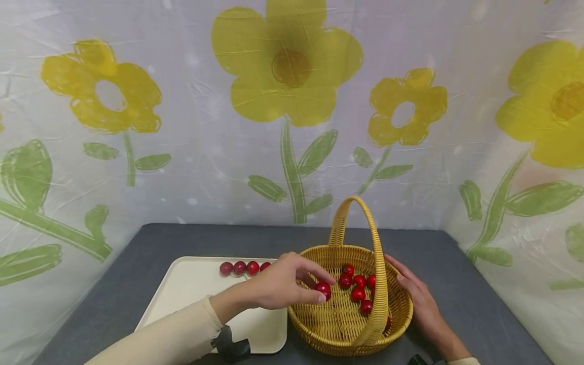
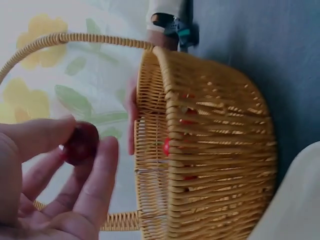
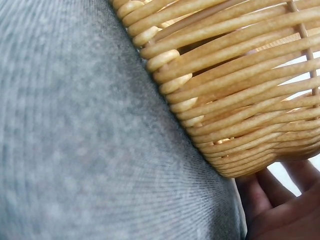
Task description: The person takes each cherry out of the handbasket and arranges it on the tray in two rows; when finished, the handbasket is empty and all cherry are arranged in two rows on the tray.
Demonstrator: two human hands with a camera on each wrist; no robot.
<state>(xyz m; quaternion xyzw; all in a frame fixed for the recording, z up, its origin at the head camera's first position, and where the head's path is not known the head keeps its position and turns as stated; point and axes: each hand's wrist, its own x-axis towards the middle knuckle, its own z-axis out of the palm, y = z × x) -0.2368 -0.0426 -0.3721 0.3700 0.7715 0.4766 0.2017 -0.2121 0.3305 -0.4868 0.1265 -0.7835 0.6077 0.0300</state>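
Note:
My left hand [image 1: 285, 284] pinches a small, shiny dark-red plum [image 1: 323, 290] between thumb and fingertips, over the left part of a wicker basket [image 1: 315, 340]. The left wrist view shows that plum [image 2: 81, 143] at the fingertips, above the level of the rim. Several brighter red plums [image 1: 358, 294] lie inside the basket, mostly toward its right side, partly hidden by the tall arched handle [image 1: 377, 284]. My right hand [image 1: 422, 304] rests against the basket's right outer wall, its fingers [image 3: 285, 192] fairly straight along the weave.
Left of the basket stands a cream tray [image 1: 171, 299], its near part crossed by my left sleeve. A row of several dark-red plums [image 1: 239, 268] sits along the tray's far side. Both stand on a dark grey table [image 1: 182, 238], with a flower-printed curtain [image 1: 196, 177] behind.

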